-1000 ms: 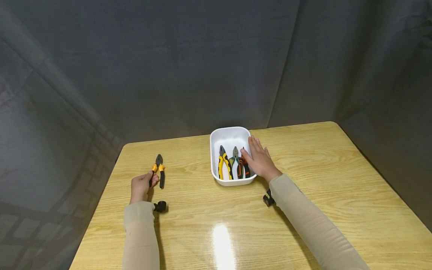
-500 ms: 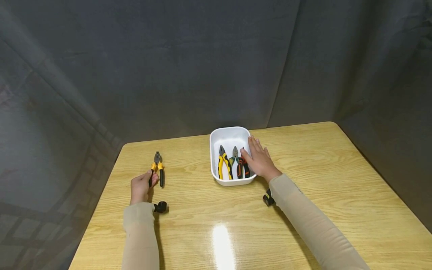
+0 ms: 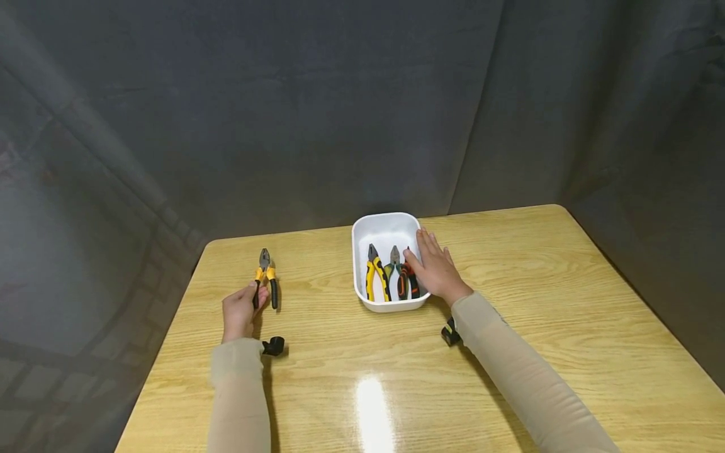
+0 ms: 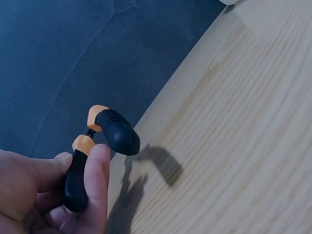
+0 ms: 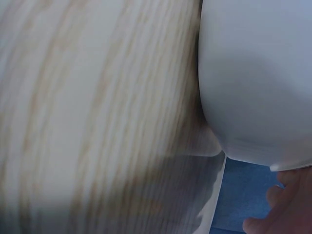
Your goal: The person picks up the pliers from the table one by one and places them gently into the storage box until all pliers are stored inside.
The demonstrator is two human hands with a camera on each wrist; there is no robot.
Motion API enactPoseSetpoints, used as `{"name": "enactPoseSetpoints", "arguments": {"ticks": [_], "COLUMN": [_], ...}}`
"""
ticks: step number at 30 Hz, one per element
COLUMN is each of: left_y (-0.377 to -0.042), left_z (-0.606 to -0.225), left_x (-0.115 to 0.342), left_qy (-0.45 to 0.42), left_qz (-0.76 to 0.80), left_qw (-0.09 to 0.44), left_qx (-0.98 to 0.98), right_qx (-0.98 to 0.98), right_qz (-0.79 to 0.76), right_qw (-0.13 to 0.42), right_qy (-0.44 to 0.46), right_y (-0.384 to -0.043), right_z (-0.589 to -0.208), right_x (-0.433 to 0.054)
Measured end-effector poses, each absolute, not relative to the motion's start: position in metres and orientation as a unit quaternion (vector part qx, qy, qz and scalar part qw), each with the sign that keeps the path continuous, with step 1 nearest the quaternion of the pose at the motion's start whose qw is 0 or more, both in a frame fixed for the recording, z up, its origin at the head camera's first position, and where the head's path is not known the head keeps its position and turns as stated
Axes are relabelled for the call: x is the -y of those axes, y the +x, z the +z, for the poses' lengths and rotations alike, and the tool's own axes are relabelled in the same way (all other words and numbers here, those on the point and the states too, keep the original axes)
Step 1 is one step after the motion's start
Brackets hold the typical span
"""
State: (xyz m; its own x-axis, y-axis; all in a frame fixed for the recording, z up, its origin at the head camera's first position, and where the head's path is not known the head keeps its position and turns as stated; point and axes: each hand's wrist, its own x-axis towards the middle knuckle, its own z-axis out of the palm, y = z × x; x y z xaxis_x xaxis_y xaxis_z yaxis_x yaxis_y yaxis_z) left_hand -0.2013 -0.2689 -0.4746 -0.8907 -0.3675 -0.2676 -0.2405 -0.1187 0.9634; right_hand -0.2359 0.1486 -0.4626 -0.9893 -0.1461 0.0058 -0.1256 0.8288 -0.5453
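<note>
My left hand (image 3: 239, 309) pinches one black grip of a pair of pliers (image 3: 264, 259) with yellow-orange collars, over the table's left part. The second handle (image 4: 119, 134) stands spread away from the fingers in the left wrist view, casting a shadow on the wood. A white plastic tray (image 3: 392, 307) sits near the table's back edge. Along its right rim rests my right hand (image 3: 437, 267), fingers straight and thumb reaching over the inside. In the tray lie yellow-and-black pliers (image 3: 370, 280), green-handled pliers (image 3: 394, 255) and a red-and-black handled tool (image 3: 403, 281), partly hidden by the thumb.
The wooden table (image 3: 317, 365) has a bright glare spot in front. Dark grey cloth (image 3: 283, 126) hangs behind it and at both sides. A small black wrist camera (image 3: 274, 346) juts from the left sleeve, another (image 3: 450, 332) from the right.
The pliers in my left hand have shifted slightly away from me, their tips now farther toward the back. The left hand has edged a little right. Right hand and tray stay put.
</note>
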Motion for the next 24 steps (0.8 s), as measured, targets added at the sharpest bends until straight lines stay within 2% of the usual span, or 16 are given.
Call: {"name": "enactPoseSetpoints", "arguments": {"ticks": [24], "left_y": [-0.205], "left_z": [-0.474], "left_x": [0.250], "left_qy": [0.225], "left_qz": [-0.699], "left_qw": [0.031], "left_qx": [0.678], "right_qx": [-0.958], "right_qz": [-0.277], "right_qw": [0.013], "right_qy": [-0.075], "right_y": [-0.234], "right_z": [-0.461], "right_x": [-0.148]}}
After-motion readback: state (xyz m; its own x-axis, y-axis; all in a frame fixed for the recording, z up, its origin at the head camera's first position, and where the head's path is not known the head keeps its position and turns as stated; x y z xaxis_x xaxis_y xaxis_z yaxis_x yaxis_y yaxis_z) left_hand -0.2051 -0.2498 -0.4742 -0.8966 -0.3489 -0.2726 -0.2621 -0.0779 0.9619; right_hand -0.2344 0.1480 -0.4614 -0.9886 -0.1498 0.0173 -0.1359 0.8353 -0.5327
